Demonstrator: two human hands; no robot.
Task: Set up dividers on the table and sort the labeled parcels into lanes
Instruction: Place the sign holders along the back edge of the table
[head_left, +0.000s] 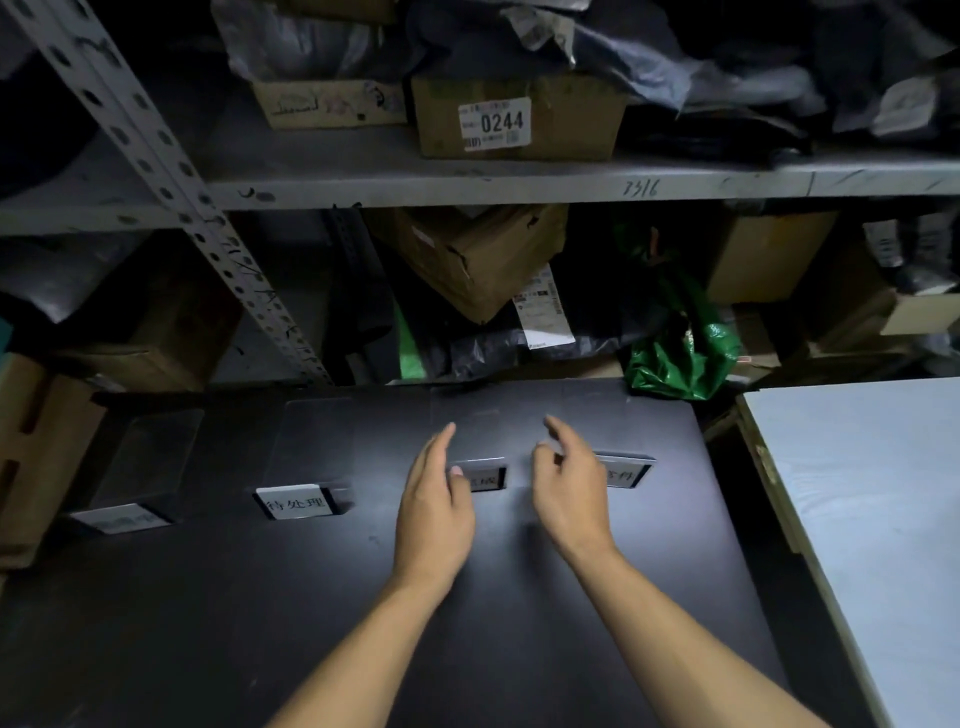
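Behind the table, a grey metal shelving rack (519, 182) with a perforated upright (156, 156). On the upper shelf, a cardboard box (566, 119) bearing a white sticker (496, 123) that reads 0244, beside a smaller carton (327, 104) and dark plastic bags (727, 67). Below, a tilted brown box (483, 254), a glossy green bag (685, 353). At far right, a pale board (872, 493).

You can read "0244" on the white label (494, 124) of the cardboard box (519, 117) on the upper shelf. Below that box, "7316" is handwritten on the shelf edge (640, 188). The table's label stand (295, 502) reads "待处理"; its neighbours are illegible.
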